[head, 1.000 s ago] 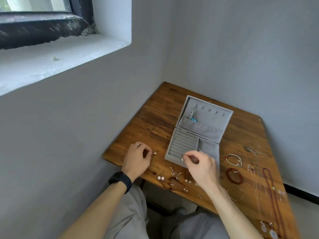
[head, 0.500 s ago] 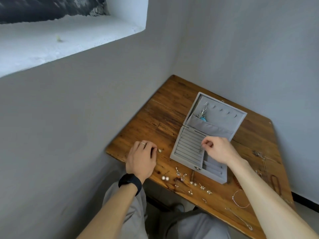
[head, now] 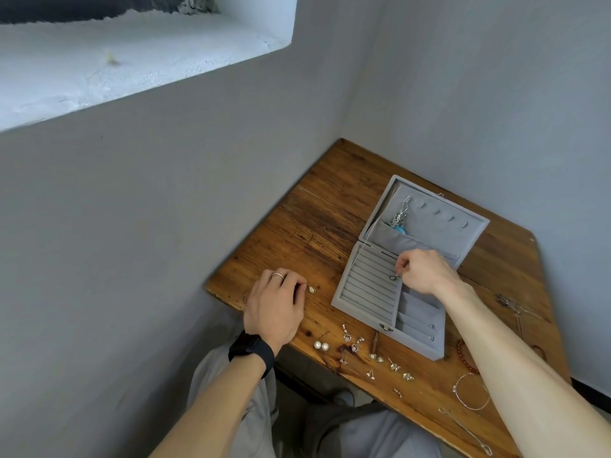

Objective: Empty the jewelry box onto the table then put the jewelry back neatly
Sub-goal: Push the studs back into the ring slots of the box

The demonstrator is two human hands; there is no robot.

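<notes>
Refilling underway: right hand (head: 426, 272) fingers pinch an earring (head: 392, 277) over the jewelry box (head: 367, 289) ring slots; left hand (head: 276, 307) fingers pinch its twin (head: 311, 289) near the desk (head: 317, 226) left edge. Next, press it into a slot.

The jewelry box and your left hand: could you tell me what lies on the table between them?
One small teardrop earring by the left hand; otherwise bare wood before the jewelry box, in the head view.

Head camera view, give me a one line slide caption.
Right hand presses a small earring into the grey jewelry box; left hand holds its match.
</notes>
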